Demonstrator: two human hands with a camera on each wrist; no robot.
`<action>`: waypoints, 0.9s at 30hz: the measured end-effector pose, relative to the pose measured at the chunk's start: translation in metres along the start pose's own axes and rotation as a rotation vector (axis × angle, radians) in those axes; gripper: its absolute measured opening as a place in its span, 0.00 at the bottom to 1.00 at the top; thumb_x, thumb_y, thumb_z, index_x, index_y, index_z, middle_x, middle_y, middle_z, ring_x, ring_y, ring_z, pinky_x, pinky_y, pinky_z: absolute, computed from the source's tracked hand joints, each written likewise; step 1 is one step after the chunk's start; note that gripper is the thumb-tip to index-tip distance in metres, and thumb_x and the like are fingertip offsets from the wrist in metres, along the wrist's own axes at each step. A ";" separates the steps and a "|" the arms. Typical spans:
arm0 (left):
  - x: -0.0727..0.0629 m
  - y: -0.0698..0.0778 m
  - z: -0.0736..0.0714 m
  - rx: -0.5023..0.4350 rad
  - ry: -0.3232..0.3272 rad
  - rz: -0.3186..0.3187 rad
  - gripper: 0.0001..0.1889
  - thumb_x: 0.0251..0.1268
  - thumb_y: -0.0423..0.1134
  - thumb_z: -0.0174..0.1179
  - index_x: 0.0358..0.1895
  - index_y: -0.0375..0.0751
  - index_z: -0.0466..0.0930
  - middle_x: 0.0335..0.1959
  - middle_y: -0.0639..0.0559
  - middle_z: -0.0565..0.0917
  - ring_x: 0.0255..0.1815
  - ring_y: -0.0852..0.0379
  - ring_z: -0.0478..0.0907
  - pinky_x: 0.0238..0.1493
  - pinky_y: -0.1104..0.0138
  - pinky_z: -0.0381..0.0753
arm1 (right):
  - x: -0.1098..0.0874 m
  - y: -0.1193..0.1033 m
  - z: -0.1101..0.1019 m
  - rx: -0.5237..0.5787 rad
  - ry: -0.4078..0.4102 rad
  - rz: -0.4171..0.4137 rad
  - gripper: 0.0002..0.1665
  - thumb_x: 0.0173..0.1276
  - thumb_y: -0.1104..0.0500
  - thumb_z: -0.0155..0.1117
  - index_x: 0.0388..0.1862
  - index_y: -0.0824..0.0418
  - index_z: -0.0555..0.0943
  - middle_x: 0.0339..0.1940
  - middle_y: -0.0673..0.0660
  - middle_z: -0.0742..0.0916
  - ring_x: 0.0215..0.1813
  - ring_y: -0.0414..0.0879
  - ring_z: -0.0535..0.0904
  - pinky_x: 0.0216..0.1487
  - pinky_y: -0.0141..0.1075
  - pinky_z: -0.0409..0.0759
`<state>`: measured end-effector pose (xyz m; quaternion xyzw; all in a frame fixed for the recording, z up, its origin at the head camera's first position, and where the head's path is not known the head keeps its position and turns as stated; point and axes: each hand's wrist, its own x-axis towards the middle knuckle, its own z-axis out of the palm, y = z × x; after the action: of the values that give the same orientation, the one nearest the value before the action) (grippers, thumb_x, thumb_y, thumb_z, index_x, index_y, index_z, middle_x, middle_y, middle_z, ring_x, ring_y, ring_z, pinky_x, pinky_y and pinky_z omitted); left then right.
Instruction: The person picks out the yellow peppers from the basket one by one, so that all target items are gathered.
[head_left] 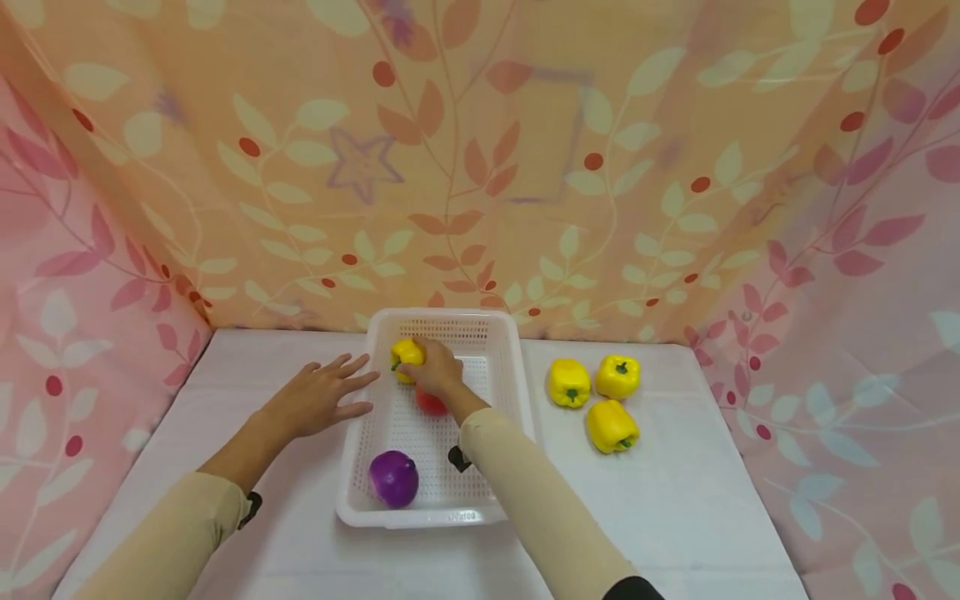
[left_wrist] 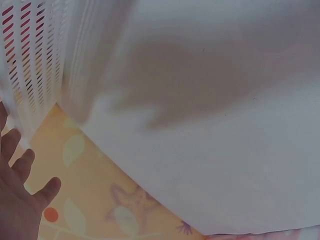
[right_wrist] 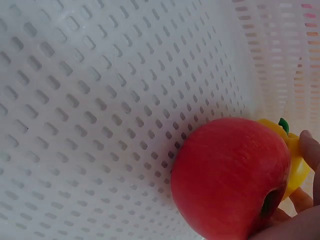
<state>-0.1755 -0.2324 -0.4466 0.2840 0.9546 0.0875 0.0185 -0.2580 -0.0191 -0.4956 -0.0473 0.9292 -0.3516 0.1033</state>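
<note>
Inside the white perforated plastic basket (head_left: 420,518), my right hand (head_left: 438,371) grips a yellow bell pepper (head_left: 407,354) near the far left corner. The right wrist view shows fingers and thumb around the pepper (right_wrist: 298,172) and its green stem. A red apple (right_wrist: 230,175) lies right beside the pepper, partly under my hand in the head view. My left hand (head_left: 318,400) is spread just outside the basket's left side, holding nothing. In the left wrist view its fingers appear near the perforated basket wall (left_wrist: 37,60).
A round purple item (head_left: 393,479) sits in the basket's near left corner. Three yellow bell peppers (head_left: 612,426) are grouped on the white tablecloth (head_left: 675,517) to the basket's right. Floral fabric (head_left: 465,167) hangs behind the table and on both sides.
</note>
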 end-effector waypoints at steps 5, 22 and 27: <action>0.001 0.001 0.000 0.004 -0.001 0.001 0.29 0.70 0.56 0.58 0.69 0.46 0.74 0.73 0.38 0.68 0.72 0.31 0.63 0.60 0.32 0.67 | -0.001 0.000 -0.007 0.069 0.006 -0.006 0.40 0.66 0.46 0.70 0.75 0.51 0.69 0.70 0.54 0.77 0.63 0.53 0.75 0.64 0.47 0.73; 0.003 0.001 -0.001 0.022 0.000 0.019 0.30 0.71 0.58 0.56 0.70 0.46 0.73 0.73 0.38 0.68 0.71 0.31 0.64 0.58 0.32 0.68 | -0.014 -0.001 -0.068 0.380 -0.032 -0.242 0.35 0.64 0.53 0.74 0.69 0.56 0.75 0.67 0.55 0.79 0.66 0.52 0.74 0.66 0.41 0.73; 0.001 0.001 0.000 0.024 -0.004 0.012 0.30 0.71 0.57 0.56 0.70 0.46 0.73 0.73 0.38 0.67 0.71 0.31 0.64 0.59 0.32 0.68 | -0.028 0.004 -0.088 0.464 -0.117 -0.302 0.33 0.66 0.59 0.72 0.69 0.61 0.74 0.69 0.56 0.77 0.68 0.52 0.73 0.67 0.38 0.73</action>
<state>-0.1762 -0.2307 -0.4461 0.2903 0.9538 0.0755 0.0164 -0.2509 0.0453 -0.4293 -0.1807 0.7989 -0.5628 0.1115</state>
